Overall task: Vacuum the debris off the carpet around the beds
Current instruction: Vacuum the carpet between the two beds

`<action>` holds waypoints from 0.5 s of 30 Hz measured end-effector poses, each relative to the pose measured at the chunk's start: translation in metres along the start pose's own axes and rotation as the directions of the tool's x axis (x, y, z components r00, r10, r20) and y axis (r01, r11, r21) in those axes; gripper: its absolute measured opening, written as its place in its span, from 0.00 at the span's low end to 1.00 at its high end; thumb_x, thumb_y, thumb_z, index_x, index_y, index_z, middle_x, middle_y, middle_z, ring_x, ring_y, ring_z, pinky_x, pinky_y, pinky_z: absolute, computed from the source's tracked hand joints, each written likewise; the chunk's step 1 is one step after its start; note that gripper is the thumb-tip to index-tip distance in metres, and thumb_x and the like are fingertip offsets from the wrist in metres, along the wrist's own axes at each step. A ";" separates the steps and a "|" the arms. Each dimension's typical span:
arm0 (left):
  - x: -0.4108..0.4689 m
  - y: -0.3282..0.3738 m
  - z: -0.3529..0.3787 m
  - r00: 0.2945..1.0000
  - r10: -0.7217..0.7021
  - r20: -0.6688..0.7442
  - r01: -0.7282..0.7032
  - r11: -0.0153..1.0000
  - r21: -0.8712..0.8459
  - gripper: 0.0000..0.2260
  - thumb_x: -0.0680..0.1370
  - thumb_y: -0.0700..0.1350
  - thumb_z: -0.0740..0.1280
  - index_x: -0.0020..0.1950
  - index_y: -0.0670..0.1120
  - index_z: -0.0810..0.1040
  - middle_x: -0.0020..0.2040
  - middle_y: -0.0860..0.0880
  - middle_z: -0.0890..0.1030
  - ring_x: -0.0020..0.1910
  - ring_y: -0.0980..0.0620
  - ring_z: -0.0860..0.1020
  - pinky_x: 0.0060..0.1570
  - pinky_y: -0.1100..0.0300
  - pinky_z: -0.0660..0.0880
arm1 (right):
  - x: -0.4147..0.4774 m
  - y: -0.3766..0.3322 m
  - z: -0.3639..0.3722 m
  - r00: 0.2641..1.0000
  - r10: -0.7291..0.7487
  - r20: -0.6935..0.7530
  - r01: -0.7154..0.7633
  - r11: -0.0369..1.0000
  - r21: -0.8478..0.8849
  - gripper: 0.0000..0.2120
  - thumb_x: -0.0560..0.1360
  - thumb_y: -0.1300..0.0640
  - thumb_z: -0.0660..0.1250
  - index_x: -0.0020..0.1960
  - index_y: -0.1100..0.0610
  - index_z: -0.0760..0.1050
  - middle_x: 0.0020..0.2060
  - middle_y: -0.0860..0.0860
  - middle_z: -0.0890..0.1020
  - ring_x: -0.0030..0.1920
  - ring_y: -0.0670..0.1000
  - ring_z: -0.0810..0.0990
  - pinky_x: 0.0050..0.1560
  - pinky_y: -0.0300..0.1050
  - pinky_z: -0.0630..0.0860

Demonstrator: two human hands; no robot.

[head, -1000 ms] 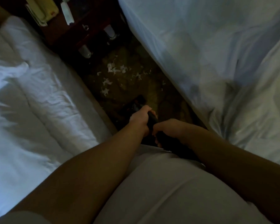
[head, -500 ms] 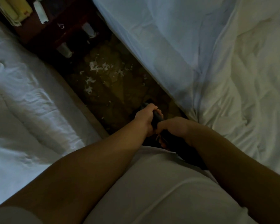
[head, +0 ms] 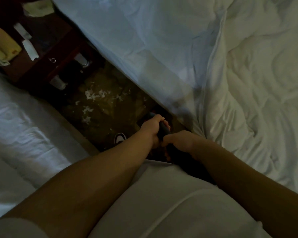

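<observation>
Both the left hand (head: 149,128) and right hand (head: 180,140) gripped the dark vacuum handle (head: 163,130), fingers curled round it, above the brown carpet (head: 108,115) strewn with white paper debris (head: 93,95).

Two beds (head: 29,134) (head: 162,40), two grips (head: 151,127) (head: 181,140), one vacuum handle (head: 163,131), one nightstand (head: 46,66).

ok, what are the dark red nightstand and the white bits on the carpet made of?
Dark red nightstand: likely varnished wood, smooth reddish sheen.
White scattered bits: probably torn paper or tissue, matte ragged flakes; too blurred to be sure.
</observation>
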State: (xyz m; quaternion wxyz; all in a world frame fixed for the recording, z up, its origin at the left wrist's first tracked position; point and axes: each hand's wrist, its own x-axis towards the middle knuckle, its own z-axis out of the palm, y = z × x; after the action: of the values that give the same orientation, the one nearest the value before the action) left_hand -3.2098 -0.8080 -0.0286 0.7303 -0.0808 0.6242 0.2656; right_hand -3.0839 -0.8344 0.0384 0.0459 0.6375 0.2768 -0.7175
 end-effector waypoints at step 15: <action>0.059 0.247 -0.127 1.000 -0.014 0.011 0.013 0.992 0.129 0.09 0.80 0.44 0.66 0.41 0.42 0.73 0.37 0.44 0.75 0.39 0.47 0.76 0.37 0.53 0.78 | 0.099 -0.222 0.133 0.993 0.047 -0.113 -0.047 0.999 0.002 0.09 0.76 0.58 0.72 0.49 0.64 0.83 0.37 0.58 0.86 0.37 0.57 0.86 0.42 0.50 0.84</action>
State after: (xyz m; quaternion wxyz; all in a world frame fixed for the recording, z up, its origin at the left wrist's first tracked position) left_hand -3.4364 -0.6395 -0.0590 0.7394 -0.0361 0.6352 0.2202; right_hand -3.3128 -0.6799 0.0252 0.0474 0.6833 0.2640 -0.6791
